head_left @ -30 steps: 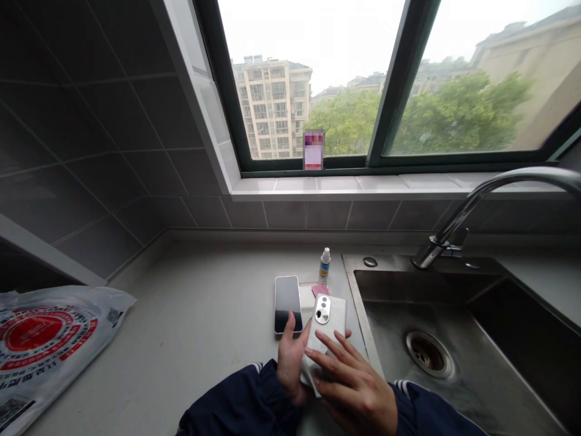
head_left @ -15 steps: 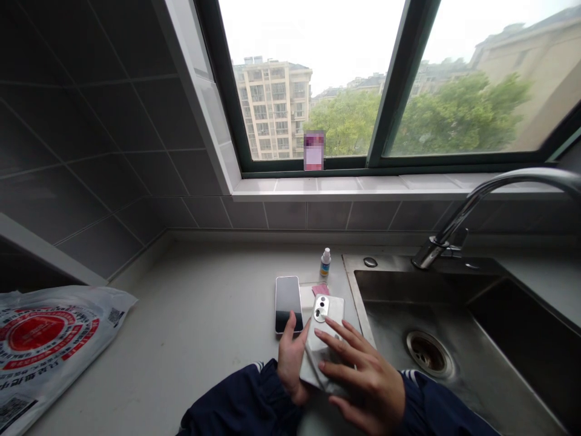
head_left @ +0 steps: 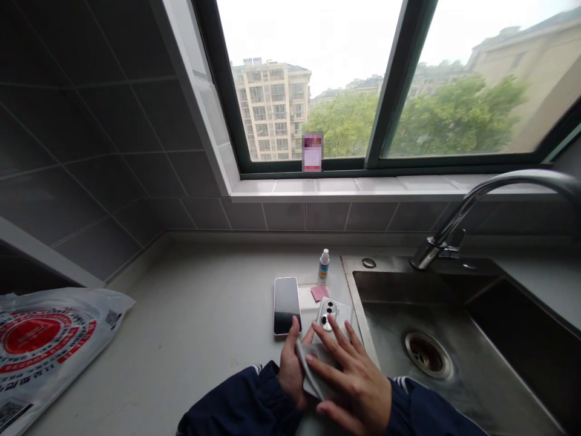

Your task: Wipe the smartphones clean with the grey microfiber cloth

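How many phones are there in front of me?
2. One phone lies on the counter, dark screen up; the other phone, camera side up, is held in the left hand, with the right hand over it. Any inside the plastic bag would be hidden.

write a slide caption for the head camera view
The left hand holds a phone, back up, while the right hand presses a grey cloth on it beside a sink.

Kitchen, shown by the sink [head_left: 370, 339] and faucet [head_left: 472, 203].
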